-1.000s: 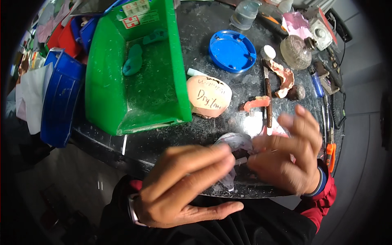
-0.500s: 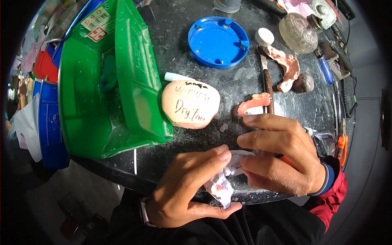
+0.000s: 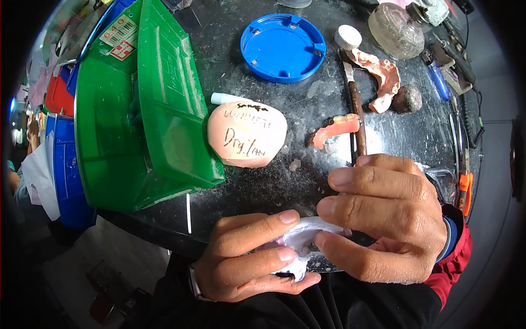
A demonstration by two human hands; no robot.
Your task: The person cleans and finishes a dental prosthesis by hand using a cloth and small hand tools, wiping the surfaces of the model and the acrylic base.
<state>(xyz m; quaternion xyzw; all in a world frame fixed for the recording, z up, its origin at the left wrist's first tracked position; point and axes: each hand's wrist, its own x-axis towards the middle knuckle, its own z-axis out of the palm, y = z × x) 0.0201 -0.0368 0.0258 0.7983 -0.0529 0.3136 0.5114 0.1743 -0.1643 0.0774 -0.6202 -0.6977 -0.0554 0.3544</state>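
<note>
A whitish, arch-shaped dental piece (image 3: 307,234) with a ragged lower end is held between my hands near the bench's front edge. My left hand (image 3: 238,257) grips its left side, fingers over it and thumb beneath. Closed around the right side, my right hand (image 3: 392,222) presses its thumb against the inner face; the fingers hide much of that end. Just beyond the right fingers lies a pink denture base with teeth (image 3: 335,131), beside a brown-handled knife (image 3: 357,112). A pinkish plaster block (image 3: 246,137) with handwriting sits farther left.
A green bin (image 3: 181,104) stands at left, with blue bins (image 3: 71,170) past it. Farther back are a round blue lid (image 3: 283,49), a white cap (image 3: 348,37), a pale pink arch (image 3: 383,82), a dark lump (image 3: 407,99) and a glass bottle (image 3: 397,33).
The whitish piece has been turned, showing more of its curved inner face. My left fingers have spread and shifted over it. My right hand has moved slightly lower in view.
</note>
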